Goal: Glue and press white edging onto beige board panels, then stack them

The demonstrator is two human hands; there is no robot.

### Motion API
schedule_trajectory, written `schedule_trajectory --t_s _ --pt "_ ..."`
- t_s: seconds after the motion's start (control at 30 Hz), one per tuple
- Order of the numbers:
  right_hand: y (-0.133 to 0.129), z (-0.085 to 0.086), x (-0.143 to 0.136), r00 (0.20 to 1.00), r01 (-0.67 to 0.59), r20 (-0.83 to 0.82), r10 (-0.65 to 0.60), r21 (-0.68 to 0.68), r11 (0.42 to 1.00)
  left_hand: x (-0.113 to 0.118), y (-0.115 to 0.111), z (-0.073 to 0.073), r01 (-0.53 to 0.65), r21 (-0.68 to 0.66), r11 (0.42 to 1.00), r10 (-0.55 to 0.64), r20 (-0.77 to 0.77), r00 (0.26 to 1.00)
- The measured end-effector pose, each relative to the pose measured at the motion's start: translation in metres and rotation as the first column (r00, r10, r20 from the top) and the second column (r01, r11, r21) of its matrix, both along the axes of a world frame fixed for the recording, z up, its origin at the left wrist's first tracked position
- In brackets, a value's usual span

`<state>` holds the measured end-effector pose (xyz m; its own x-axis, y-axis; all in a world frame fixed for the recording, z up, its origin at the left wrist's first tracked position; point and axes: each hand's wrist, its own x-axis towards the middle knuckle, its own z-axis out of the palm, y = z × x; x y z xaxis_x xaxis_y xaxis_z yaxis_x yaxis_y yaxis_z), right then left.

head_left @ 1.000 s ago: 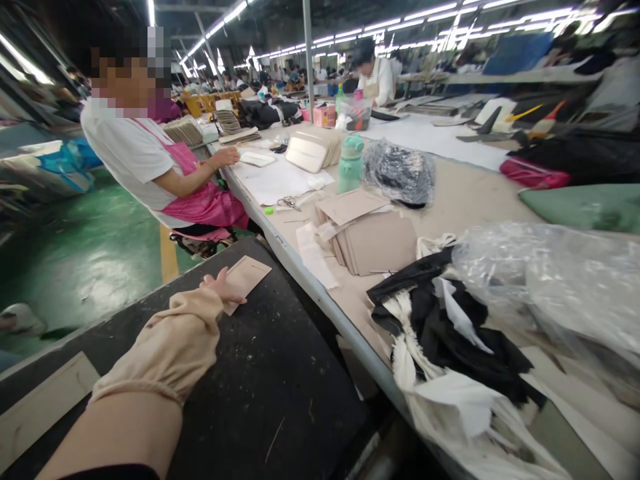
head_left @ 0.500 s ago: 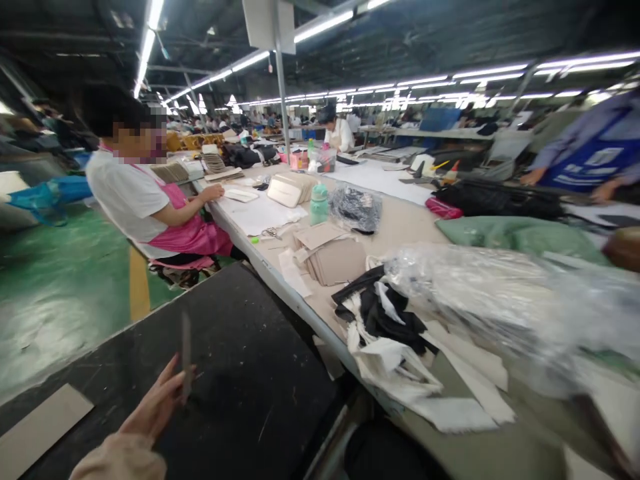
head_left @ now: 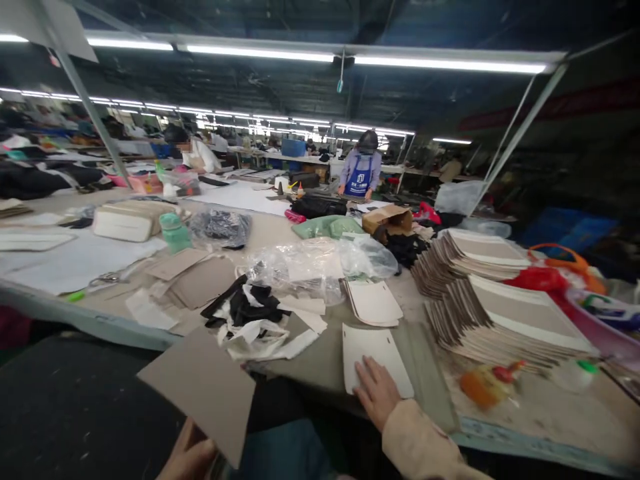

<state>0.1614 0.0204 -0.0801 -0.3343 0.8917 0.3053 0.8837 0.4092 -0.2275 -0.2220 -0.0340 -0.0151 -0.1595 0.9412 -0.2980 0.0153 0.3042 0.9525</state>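
My left hand [head_left: 187, 457], at the lower edge of the view, grips a flat taupe panel [head_left: 203, 393] by its near side, fingers partly hidden behind it. The panel is raised and tilted in front of the table edge. My right hand [head_left: 377, 390] lies flat with fingers stretched out on a cream panel [head_left: 373, 347] that has two small dark slots near its far edge. This panel rests on an olive-grey sheet [head_left: 425, 373]. Just beyond it lies a small stack of similar cream panels [head_left: 374, 301].
Tall stacks of taupe-and-white panels [head_left: 530, 310] stand to the right, near an orange glue bottle [head_left: 485, 387]. Fabric scraps [head_left: 250, 317], clear plastic [head_left: 300, 267] and a green bottle [head_left: 175, 232] lie leftward. A co-worker in a blue apron [head_left: 359, 175] stands across the table.
The view has swung right. My left hand still holds the panel, now turned to show its broad face. My right hand has come into view, resting on the cream panel.
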Motion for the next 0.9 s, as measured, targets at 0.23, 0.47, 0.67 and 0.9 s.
schedule_trajectory --t_s 0.23,0.47,0.67,0.9 --pt "-0.028 0.074 -0.015 0.624 -0.11 -0.749 -0.22 -0.364 0.925 0.131 0.014 0.03 0.323 0.433 0.842 -0.419 0.145 0.896" --pt "-0.058 0.098 -0.009 0.191 -0.507 -0.799 -0.57 -0.577 0.64 0.212 0.02 0.045 0.568 0.418 0.709 -0.658 0.102 0.746" --pt "-0.06 0.1 0.022 -0.14 -0.502 -0.666 -0.733 -0.59 0.632 0.221 0.027 0.042 0.701 0.419 0.577 -0.74 -0.096 0.666" --pt "-0.036 0.085 0.087 -0.326 -0.239 -0.676 -0.661 -0.617 0.749 0.201 0.071 -0.005 0.311 0.231 0.922 -0.158 -0.508 0.847"
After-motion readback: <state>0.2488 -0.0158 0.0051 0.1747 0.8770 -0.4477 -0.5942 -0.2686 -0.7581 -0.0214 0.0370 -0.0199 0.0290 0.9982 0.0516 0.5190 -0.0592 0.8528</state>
